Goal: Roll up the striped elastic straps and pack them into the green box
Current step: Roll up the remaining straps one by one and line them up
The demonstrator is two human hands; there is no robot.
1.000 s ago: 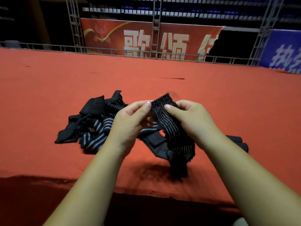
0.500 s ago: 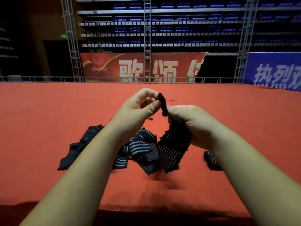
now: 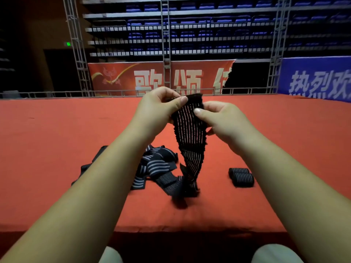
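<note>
A black elastic strap with thin pale stripes (image 3: 190, 141) hangs from both my hands, raised above the red surface, its lower end trailing down to the cloth. My left hand (image 3: 155, 111) pinches its top left corner between thumb and fingers. My right hand (image 3: 222, 120) pinches the right edge just below the top. Below lies a loose pile of striped straps (image 3: 157, 168), partly hidden by my left forearm. Two rolled straps (image 3: 242, 176) lie side by side to the right. No green box is in view.
The red cloth surface (image 3: 47, 149) stretches wide to both sides and far back; its front edge runs just ahead of my knees. A metal railing (image 3: 247, 90), banners and truss posts stand behind it.
Both hands have lifted the strap higher and turned it flat toward me, so its striped face now shows. The view has tilted upward.
</note>
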